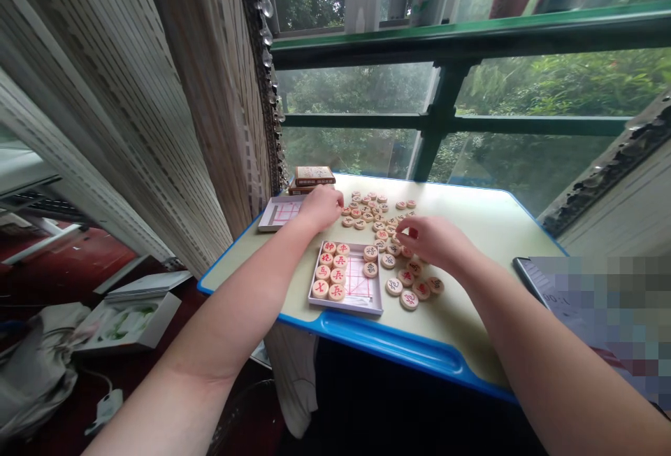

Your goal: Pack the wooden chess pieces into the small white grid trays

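My left hand is over the far left of the tabletop, beside the heap of wooden Chinese chess pieces. Its fingers are curled together, and whatever they hold is hidden. My right hand hovers low at the right side of the heap, thumb and forefinger a little apart just above some pieces. Between my arms lies a shallow white box tray. Two stacked columns of red-marked pieces fill its left side, and black-marked pieces stand at its right wall. A red-lined grid sheet shows on its floor.
The box's other half lies at the table's left edge, near small brown boxes. A phone rests at the right edge of the blue-rimmed table. Curtains hang at left; a window is behind.
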The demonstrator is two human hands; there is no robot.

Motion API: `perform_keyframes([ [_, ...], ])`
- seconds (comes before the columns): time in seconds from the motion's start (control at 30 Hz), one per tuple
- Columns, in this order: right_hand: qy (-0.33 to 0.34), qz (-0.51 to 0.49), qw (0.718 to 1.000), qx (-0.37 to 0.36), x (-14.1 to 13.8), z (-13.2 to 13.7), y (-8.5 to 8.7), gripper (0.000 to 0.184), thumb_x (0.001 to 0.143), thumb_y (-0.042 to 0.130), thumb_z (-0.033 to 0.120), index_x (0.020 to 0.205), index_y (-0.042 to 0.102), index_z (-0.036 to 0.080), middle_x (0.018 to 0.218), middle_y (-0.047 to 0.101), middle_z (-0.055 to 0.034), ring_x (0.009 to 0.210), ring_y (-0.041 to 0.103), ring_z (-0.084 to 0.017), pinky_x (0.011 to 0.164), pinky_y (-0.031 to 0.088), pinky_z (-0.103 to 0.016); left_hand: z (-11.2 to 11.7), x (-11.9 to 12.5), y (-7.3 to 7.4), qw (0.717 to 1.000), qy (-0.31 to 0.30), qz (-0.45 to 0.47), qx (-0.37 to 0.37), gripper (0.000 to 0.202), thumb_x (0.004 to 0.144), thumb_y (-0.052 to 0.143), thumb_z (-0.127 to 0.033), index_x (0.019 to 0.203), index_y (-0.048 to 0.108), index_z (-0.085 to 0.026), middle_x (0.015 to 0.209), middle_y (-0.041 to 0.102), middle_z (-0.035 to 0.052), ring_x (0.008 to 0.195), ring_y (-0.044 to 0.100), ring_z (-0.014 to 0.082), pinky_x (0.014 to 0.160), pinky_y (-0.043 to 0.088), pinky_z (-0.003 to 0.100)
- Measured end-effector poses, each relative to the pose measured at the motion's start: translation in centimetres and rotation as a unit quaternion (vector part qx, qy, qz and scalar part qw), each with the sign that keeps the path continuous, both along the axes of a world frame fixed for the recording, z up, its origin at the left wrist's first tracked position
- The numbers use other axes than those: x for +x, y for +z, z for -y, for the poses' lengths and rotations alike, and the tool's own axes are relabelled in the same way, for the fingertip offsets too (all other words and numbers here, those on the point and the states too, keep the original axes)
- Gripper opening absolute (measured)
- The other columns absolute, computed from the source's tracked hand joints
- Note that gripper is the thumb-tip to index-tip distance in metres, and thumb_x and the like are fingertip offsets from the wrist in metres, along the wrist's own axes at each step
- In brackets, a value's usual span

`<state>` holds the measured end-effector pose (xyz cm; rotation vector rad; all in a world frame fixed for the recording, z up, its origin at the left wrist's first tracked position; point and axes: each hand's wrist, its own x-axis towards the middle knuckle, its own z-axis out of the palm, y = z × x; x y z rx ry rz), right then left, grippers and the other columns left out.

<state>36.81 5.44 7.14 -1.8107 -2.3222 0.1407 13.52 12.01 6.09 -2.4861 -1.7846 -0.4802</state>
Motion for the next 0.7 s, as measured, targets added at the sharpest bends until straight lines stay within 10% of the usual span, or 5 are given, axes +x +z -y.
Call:
perform_keyframes([
  [0.47, -0.079, -0.009, 0.996, 0.033, -0.4, 0.0, -0.2, 0.03, 0.083, 0.048, 0.032, 0.104, 0.068, 0.025, 0.102, 0.071, -0.0048, 0.084, 0.064, -0.021, 0.058, 0.04, -0.027, -0.5, -0.4, 0.4, 0.973, 0.016, 0.231, -0.02, 0.032, 0.073, 0.046, -0.011, 0.088, 0.073, -0.016, 0.073, 0.069, 0.0024, 0.067, 0.061, 0.0155, 0.07, 0.05, 0.026],
  [0.7, -0.078, -0.005, 0.997, 0.014, -0.5, -0.1, -0.8, 0.027, 0.083, 0.047, 0.036, 0.093, 0.07, 0.025, 0.089, 0.072, -0.0048, 0.073, 0.063, -0.021, 0.054, 0.037, -0.028, -1.7, -1.5, -0.5, 0.988, 0.03, 0.149, -0.002, 0.029, 0.071, 0.049, -0.013, 0.086, 0.073, -0.016, 0.09, 0.071, 0.007, 0.087, 0.064, 0.0208, 0.082, 0.05, 0.03],
])
